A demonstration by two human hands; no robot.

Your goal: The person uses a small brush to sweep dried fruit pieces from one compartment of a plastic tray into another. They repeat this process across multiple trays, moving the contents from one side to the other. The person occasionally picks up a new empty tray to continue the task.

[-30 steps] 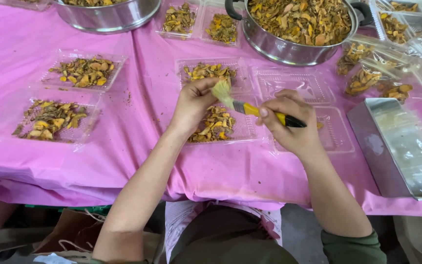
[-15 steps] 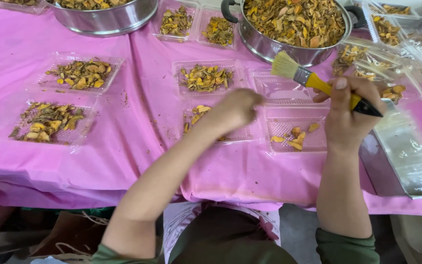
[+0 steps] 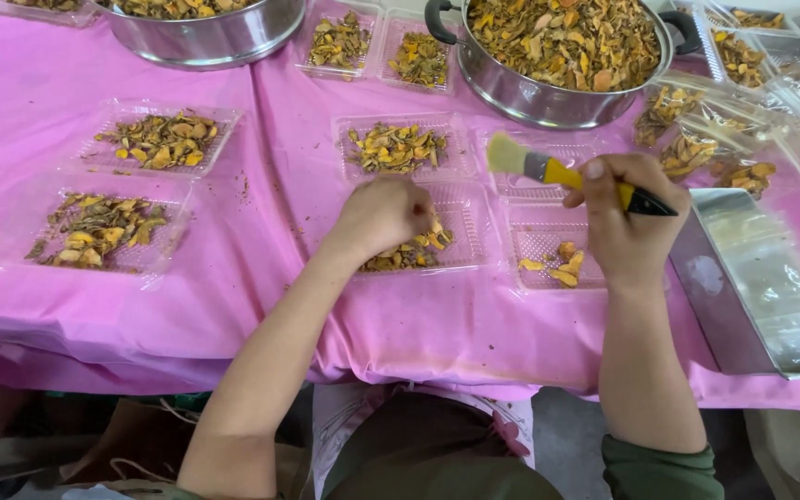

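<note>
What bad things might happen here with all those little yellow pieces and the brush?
The left hand digs in a light clear tray; it might tip and spill dried pieces. The right hand holds the brush above a nearly empty tray near the table edge, which a bump could perhaps knock off.

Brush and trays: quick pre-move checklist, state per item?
1. Brush gripped: ok. The right hand is closed around its yellow and black handle, bristles pointing up-left.
2. Left hand on the work: ok. It rests closed over the clear tray of dried yellow pieces; whether it has a piece pinched, cannot tell.
3. Receiving tray has room: ok. Only a few pieces lie in it.
4. Bristles clear of the big pot: ok, apart from its wall.
5. Metal tray seated on the table: not ok. Its near corner hangs past the edge of the pink cloth.
</note>
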